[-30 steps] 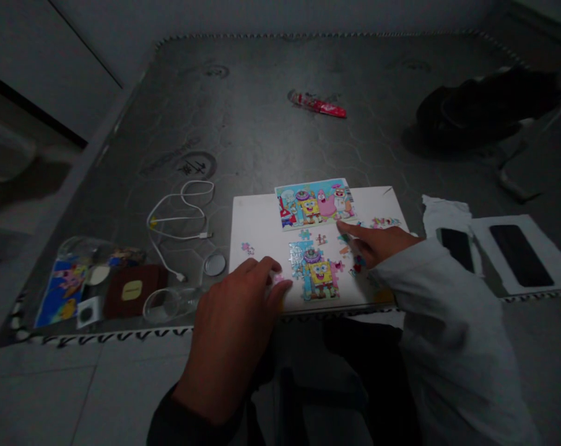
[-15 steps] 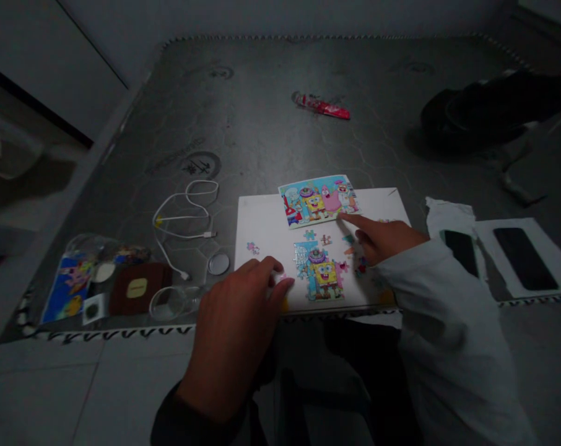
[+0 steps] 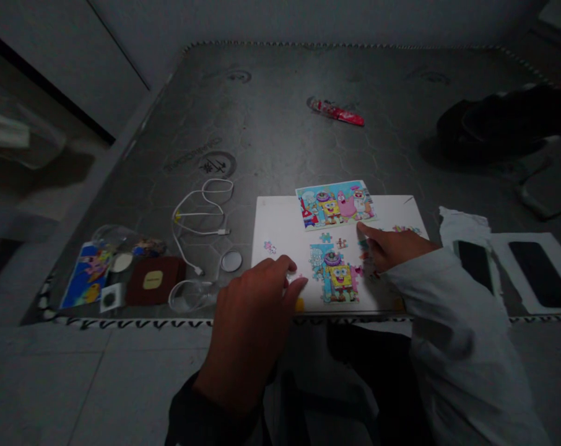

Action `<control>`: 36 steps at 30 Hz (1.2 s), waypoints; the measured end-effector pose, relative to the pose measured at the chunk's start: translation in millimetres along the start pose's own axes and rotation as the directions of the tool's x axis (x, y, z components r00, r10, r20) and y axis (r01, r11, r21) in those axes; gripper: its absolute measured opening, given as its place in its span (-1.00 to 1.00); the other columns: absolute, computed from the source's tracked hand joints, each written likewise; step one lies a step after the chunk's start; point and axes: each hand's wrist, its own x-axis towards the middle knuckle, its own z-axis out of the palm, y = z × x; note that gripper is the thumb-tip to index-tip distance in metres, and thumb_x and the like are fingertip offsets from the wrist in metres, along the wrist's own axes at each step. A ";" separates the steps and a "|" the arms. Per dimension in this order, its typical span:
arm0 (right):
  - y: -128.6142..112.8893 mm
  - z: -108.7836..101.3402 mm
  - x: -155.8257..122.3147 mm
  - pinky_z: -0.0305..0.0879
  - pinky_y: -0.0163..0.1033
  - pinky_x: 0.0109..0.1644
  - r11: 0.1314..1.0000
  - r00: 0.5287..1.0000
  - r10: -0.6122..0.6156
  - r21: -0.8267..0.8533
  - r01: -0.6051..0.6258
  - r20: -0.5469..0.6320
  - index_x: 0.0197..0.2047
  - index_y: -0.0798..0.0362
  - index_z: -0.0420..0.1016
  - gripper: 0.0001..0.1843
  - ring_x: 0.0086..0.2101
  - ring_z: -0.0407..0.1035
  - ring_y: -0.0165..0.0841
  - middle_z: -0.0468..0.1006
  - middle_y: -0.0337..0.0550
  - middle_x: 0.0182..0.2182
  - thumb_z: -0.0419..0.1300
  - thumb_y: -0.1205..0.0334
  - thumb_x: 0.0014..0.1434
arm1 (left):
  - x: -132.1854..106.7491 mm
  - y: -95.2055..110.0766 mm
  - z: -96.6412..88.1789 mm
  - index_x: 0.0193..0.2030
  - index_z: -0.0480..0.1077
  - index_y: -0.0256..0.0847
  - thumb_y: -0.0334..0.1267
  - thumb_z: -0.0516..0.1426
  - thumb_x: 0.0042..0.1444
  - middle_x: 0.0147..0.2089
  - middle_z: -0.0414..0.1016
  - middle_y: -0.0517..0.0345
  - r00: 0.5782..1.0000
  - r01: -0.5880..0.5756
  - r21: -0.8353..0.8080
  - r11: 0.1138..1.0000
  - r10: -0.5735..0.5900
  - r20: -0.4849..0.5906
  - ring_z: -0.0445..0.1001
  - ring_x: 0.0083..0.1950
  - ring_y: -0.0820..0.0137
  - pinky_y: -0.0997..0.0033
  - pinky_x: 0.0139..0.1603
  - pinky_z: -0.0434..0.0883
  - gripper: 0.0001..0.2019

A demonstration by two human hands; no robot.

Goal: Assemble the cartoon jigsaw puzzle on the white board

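Note:
My left hand point(image 3: 262, 297) rests at the left part of a white board point(image 3: 275, 217), thumb and forefinger curled around a small pinkish puzzle piece point(image 3: 291, 276), partly hidden by the fingers. To the right of it lies a partly joined jigsaw puzzle point(image 3: 339, 275) with a yellow cartoon sponge. My right hand point(image 3: 392, 246) stretches its forefinger toward the lower edge of the picture card point(image 3: 337, 204), its other fingers bent and seemingly holding nothing. Loose puzzle pieces point(image 3: 326, 238) lie between card and puzzle; others sit partly under my right hand.
To the left are a white cable point(image 3: 199, 233), a round lid point(image 3: 231, 261), a clear cup point(image 3: 192, 296), a brown case point(image 3: 154, 280) and a blue packet point(image 3: 86, 272). Two phones point(image 3: 542, 273) lie right. A red wrapper point(image 3: 339, 113) and dark bag point(image 3: 503, 124) are farther back.
The whole view has shifted, so everything appears farther right and slightly lower. My right fingertip has drawn back a little from the card's lower edge. My left hand keeps its place on the board.

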 end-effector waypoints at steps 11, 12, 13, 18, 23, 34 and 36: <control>-14.5 10.4 2.2 0.12 0.19 0.29 0.948 0.895 -0.288 0.027 0.316 -0.339 0.37 -0.04 0.28 -0.42 0.27 0.25 -0.10 0.26 -0.02 0.37 -0.05 0.26 0.29 | -2.9 -6.0 2.5 -0.10 0.47 -0.04 -0.06 0.12 0.29 -0.22 0.60 0.18 0.999 -0.027 0.020 0.999 0.027 -0.020 0.53 -0.28 0.30 0.36 -0.32 0.22 -0.82; -16.4 13.1 3.6 0.07 0.19 0.32 0.946 0.900 -0.296 0.034 0.323 -0.319 0.36 -0.04 0.29 -0.42 0.26 0.27 -0.13 0.29 -0.04 0.35 -0.04 0.28 0.29 | -2.7 -6.2 2.9 -0.10 0.47 -0.05 -0.06 0.12 0.29 -0.22 0.61 0.17 0.999 -0.026 0.023 0.999 0.026 -0.018 0.53 -0.28 0.30 0.36 -0.32 0.22 -0.82; -18.0 15.3 5.1 0.05 0.18 0.34 0.946 0.907 -0.297 0.037 0.322 -0.299 0.35 -0.04 0.30 -0.42 0.25 0.29 -0.15 0.30 -0.04 0.34 -0.03 0.29 0.28 | -2.7 -6.5 3.2 -0.10 0.47 -0.05 -0.07 0.12 0.29 -0.21 0.61 0.16 1.000 -0.026 0.024 0.999 0.027 -0.016 0.53 -0.27 0.31 0.37 -0.32 0.23 -0.81; -28.0 15.0 6.4 0.20 0.04 0.28 0.955 0.930 -0.289 -0.002 0.296 -0.229 0.38 0.03 0.23 -0.36 0.28 0.24 -0.19 0.24 -0.01 0.37 -0.03 0.31 0.23 | -4.3 -6.5 3.1 -0.10 0.47 -0.06 -0.06 0.12 0.29 -0.21 0.61 0.16 1.000 -0.028 0.027 0.999 0.028 -0.011 0.55 -0.26 0.29 0.35 -0.30 0.25 -0.81; -50.9 8.1 -2.1 0.27 0.00 0.21 0.980 0.947 -0.199 -0.034 0.197 -0.251 0.38 0.20 0.23 -0.34 0.25 0.27 -0.10 0.23 0.14 0.37 -0.01 0.28 0.22 | -4.6 -4.6 1.5 -0.09 0.47 -0.05 -0.06 0.11 0.30 -0.20 0.62 0.16 0.999 -0.020 0.017 1.000 0.020 0.026 0.56 -0.26 0.30 0.36 -0.33 0.22 -0.80; -64.6 8.3 -6.5 0.11 -0.02 0.32 0.981 0.942 -0.153 0.071 0.181 -0.298 0.35 0.31 0.26 -0.40 0.28 0.21 -0.11 0.25 0.21 0.35 -0.08 0.39 0.26 | -0.9 -2.4 1.2 -0.10 0.47 -0.01 -0.04 0.10 0.29 -0.19 0.63 0.17 0.998 0.011 0.015 1.000 -0.012 0.069 0.57 -0.25 0.27 0.37 -0.31 0.24 -0.81; -64.1 9.9 -5.5 0.10 -0.02 0.32 0.979 0.946 -0.150 0.089 0.182 -0.287 0.35 0.30 0.26 -0.39 0.28 0.22 -0.12 0.24 0.21 0.36 -0.04 0.39 0.24 | -0.8 -0.4 -0.2 -0.11 0.47 0.00 -0.05 0.10 0.29 -0.20 0.62 0.18 0.997 0.015 0.022 1.000 -0.017 0.073 0.56 -0.26 0.27 0.37 -0.32 0.23 -0.81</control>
